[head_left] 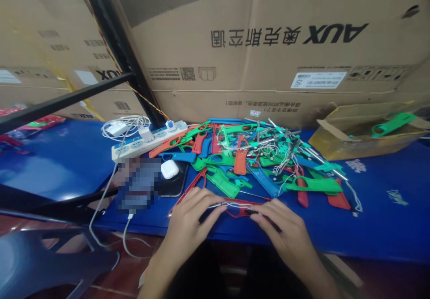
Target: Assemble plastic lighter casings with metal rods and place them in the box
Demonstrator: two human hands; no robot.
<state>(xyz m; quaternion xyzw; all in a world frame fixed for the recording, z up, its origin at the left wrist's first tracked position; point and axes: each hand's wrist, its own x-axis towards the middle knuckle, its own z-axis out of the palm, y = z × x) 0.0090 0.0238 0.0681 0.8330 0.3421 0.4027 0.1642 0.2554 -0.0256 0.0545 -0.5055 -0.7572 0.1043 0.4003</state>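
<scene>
My left hand (193,218) and my right hand (284,229) rest on the near edge of a blue table (386,218). Between them lies a red plastic handle piece (240,207) with a thin metal rod and white string. The fingers of both hands are pinched on its two ends. Just beyond it spreads a heap of red, green and blue plastic handles (251,160) tangled with metal rods and string.
A white power strip (148,140) with chargers lies at the left, by a phone (173,182) with a white earbud case (169,169) on it. An open carton (366,131) holds a green handle at the right. Large cardboard boxes (268,43) wall the back.
</scene>
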